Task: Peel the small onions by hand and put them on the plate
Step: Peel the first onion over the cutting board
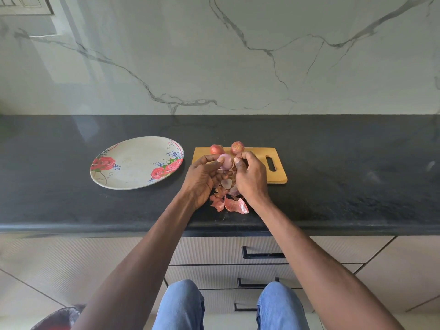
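Head view: both hands meet over the near-left part of the cutting board (257,158), sharing one onion (226,161). Left hand (202,177) grips it from 9 o'clock, fingers curled round its side, thumb on top. Right hand (250,177) pinches at its 3 o'clock side, fingertips (237,160) on the skin, looks like it's pulling off a layer. The onion shows pale pink, so mostly peeled by my read; long axis roughly upright, tip toward 12. Key relation: plate (137,163) sits at 9 o'clock from the onion, well apart, nothing on it. Left hand is the nearer one, so the drop-off likely goes left. Two unpeeled onions (227,148) lie at 12 o'clock on the board's far edge, just beyond the hands. Peel scraps (231,204) are piled on the surface (357,186) at 6 o'clock, between the wrists. Both forearms angle in from 6 o'clock.
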